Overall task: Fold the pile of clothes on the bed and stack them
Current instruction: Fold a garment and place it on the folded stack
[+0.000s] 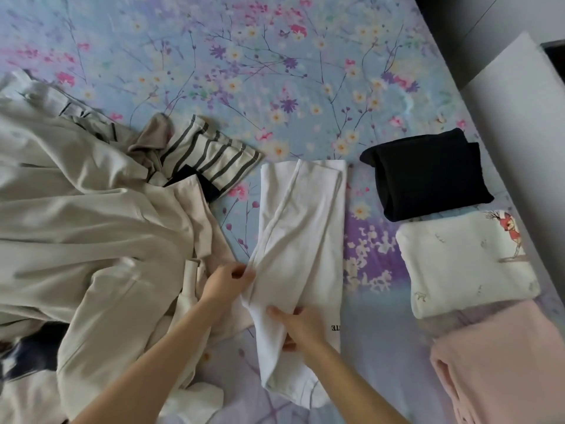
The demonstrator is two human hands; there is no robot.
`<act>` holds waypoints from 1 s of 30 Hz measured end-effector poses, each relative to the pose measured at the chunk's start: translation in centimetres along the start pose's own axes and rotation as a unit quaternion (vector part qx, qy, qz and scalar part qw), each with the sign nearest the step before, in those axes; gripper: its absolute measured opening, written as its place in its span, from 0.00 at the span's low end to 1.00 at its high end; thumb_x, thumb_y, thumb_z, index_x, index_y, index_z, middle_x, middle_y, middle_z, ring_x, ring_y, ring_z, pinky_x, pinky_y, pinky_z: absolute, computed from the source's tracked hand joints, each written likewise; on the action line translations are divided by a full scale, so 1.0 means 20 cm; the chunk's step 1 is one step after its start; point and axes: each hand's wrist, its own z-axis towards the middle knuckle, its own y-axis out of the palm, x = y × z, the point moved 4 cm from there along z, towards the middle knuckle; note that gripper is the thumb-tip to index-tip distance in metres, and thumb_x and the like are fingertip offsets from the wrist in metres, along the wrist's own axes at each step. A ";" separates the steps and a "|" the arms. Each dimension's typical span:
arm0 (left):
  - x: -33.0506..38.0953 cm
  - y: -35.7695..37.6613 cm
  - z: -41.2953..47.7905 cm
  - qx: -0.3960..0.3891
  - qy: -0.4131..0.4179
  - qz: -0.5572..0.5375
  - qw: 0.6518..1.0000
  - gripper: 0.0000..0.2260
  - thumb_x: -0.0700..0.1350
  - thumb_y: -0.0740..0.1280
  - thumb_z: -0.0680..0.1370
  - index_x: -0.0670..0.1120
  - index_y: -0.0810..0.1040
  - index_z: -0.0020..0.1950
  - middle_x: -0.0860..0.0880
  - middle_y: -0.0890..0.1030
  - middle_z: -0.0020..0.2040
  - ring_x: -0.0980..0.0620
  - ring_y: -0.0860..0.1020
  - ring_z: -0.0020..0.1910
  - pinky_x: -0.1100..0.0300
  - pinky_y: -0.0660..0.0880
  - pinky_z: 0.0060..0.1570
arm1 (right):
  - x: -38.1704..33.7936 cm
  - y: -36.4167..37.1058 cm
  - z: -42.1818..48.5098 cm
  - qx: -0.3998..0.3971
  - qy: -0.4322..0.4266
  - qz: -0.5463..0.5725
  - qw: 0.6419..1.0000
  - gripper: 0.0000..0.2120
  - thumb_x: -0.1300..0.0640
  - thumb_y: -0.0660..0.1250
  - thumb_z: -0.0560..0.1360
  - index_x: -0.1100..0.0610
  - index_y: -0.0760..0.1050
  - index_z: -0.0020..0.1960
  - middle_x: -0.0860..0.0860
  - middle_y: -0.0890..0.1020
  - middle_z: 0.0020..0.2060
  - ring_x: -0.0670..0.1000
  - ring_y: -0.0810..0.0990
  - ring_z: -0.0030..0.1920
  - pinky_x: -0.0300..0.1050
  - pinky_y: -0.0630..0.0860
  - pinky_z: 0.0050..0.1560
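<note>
Left hand (227, 281) pinching white garment (302, 228); right hand (301, 328) gripping it, forearms extended

A home bedroom: a bed (275, 56) covered by a pale blue floral sheet (321, 96) carries a heap of unfolded clothes (76, 209) and folded garments (464, 264) laid side by side.

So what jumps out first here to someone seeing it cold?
A long white garment lies half folded mid-bed on the floral sheet, with the left hand pinching its left edge and the right hand gripping it nearer the camera. A rumpled beige pile sprawls to its left. On the right sit a folded black garment, a folded white print and a folded pink garment.
</note>
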 end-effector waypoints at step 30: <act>0.09 0.09 0.07 -0.085 0.095 0.107 0.986 0.21 0.59 0.57 0.79 0.41 0.74 0.47 0.42 0.80 0.41 0.49 0.76 0.37 0.52 0.74 0.42 | -0.99 -0.33 0.27 0.043 -0.275 0.098 0.955 0.10 0.62 0.60 0.79 0.50 0.77 0.52 0.49 0.81 0.50 0.52 0.80 0.51 0.49 0.77 0.55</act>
